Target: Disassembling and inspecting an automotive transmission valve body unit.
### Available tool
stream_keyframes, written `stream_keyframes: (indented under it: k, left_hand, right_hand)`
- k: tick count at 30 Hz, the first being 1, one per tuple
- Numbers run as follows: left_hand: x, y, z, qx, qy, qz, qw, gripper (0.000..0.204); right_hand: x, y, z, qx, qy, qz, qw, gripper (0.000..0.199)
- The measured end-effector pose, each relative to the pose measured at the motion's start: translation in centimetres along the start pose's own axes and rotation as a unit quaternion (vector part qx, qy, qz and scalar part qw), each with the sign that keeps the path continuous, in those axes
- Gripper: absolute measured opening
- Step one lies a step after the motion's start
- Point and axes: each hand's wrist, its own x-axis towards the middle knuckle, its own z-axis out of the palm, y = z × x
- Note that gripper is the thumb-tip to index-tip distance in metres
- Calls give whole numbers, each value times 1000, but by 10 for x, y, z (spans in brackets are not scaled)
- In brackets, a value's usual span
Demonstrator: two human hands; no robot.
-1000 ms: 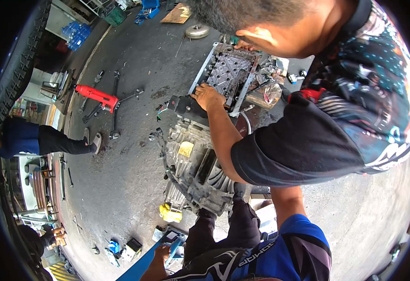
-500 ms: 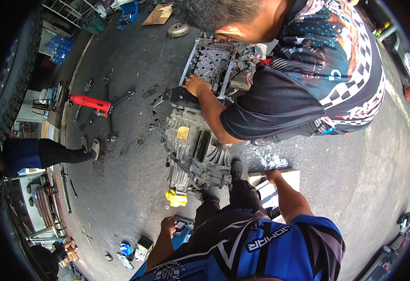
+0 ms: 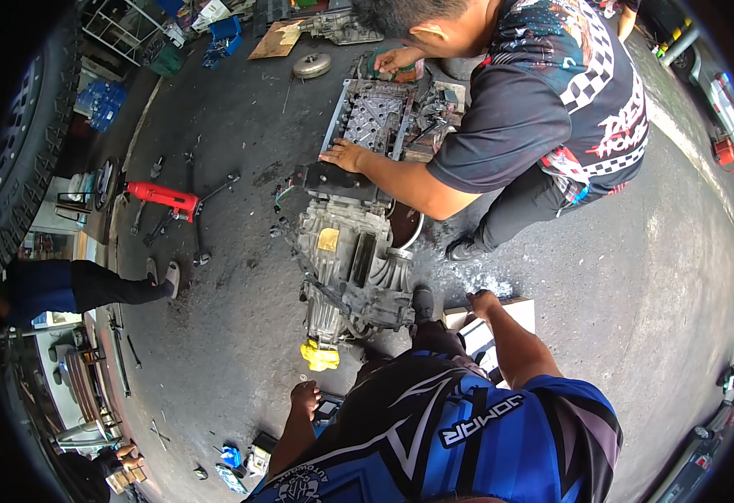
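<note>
A large grey metal transmission (image 3: 346, 260) lies on the ground in front of me, with a yellow cloth or bag (image 3: 320, 355) at its near end. My left hand (image 3: 306, 397) is low, left of my legs, with its fingers curled and nothing visible in it. Close beside it are a dark, boxy item (image 3: 327, 409) and something blue, mostly hidden by my arm. My right hand (image 3: 485, 303) is by the far edge of an open carton (image 3: 516, 320), its fingers bent together. Whether it grips anything is too small to tell. Pale sheets show inside the carton.
A co-worker (image 3: 543, 109) bends over a metal valve body (image 3: 375, 117) beyond the transmission, holding a cloth (image 3: 396, 67). A red tool (image 3: 164, 197) and metal shafts lie left. Another person (image 3: 90, 282) stands farther left. A round metal disc (image 3: 312, 65) lies far off.
The co-worker has shifted back to the right, and one of their hands now shows with a cloth at the part's far end. My right hand has moved slightly up and left; my left hand barely moved.
</note>
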Motion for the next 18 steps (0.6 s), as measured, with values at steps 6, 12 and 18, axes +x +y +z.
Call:
stream_keyframes:
  k: [6, 12, 18]
  left_hand:
    - [-9, 27, 9, -92, -4, -75, 993, 18]
    - [-24, 45, 10, -84, 40, -107, 990, 22]
    - [-13, 46, 1, -63, 17, -79, 995, 26]
  right_hand:
    - [-9, -6, -16, 9, -33, -13, 999, 39]
    - [17, 13, 6, -200, -35, -132, 970, 38]
    - [15, 16, 14, -148, -56, -78, 984, 38]
